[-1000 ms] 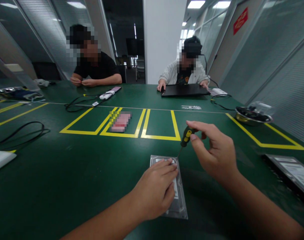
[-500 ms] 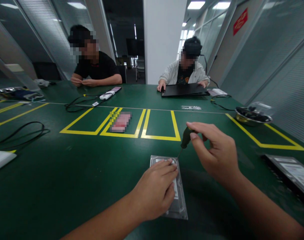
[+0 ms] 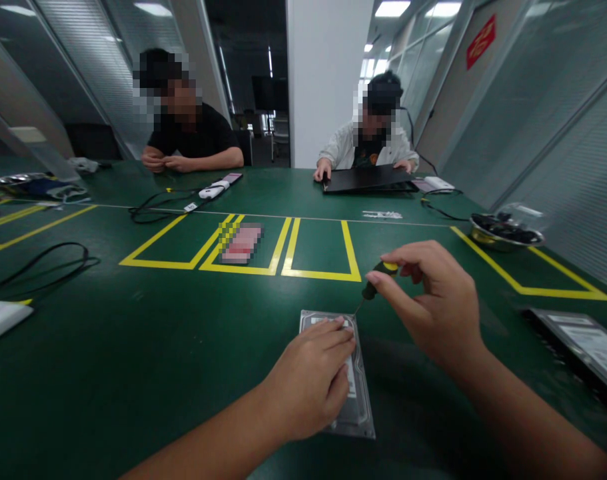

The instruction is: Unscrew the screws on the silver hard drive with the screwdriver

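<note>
A silver hard drive (image 3: 359, 407) lies flat on the green table (image 3: 158, 347) right in front of me. My left hand (image 3: 308, 380) rests palm down on it and covers most of its top. My right hand (image 3: 433, 307) pinches the black and yellow handle of a small screwdriver (image 3: 372, 287) between thumb and fingers. The tool's thin shaft slants down to the drive's far right corner, just beyond my left fingertips.
Another hard drive (image 3: 583, 347) lies at the right edge, a metal bowl (image 3: 506, 232) of parts beyond it. Yellow taped boxes (image 3: 318, 253) mark the table's middle, black cables (image 3: 43, 263) lie to the left. Two people sit across, one with hands on a black laptop (image 3: 368, 180).
My right fingers have shifted around the screwdriver handle, and its yellow end now shows at the top. My left hand and the drive have stayed put.
</note>
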{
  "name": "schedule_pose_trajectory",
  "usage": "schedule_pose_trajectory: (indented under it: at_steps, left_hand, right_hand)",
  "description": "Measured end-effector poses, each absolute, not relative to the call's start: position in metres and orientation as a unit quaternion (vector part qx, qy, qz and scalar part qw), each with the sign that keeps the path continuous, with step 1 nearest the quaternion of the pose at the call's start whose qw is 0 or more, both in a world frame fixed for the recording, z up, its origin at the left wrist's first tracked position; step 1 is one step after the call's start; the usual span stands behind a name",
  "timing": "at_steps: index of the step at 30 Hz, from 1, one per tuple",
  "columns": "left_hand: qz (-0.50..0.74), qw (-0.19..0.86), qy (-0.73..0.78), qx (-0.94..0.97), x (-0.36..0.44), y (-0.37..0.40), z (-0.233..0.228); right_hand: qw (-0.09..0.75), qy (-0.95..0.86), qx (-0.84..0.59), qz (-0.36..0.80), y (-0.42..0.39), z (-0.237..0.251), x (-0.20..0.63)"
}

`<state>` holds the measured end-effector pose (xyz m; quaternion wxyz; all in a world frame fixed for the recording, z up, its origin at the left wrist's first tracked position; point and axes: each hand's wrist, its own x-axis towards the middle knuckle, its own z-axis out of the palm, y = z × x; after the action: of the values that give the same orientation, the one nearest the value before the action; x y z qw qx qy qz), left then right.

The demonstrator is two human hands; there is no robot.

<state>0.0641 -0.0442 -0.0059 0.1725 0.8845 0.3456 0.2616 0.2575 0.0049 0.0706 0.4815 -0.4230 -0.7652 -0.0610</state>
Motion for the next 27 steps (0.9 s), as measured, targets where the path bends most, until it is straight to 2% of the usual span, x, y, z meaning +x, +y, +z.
schedule_pose_trajectory:
  at_steps: [27]
  left_hand:
    - [0.265, 0.172, 0.343, 0.885, 0.0642, -0.0451, -0.0061]
  right_hand:
    - [0.484, -0.767, -0.418, -0.059, 0.0059, 0.0695, 0.2566]
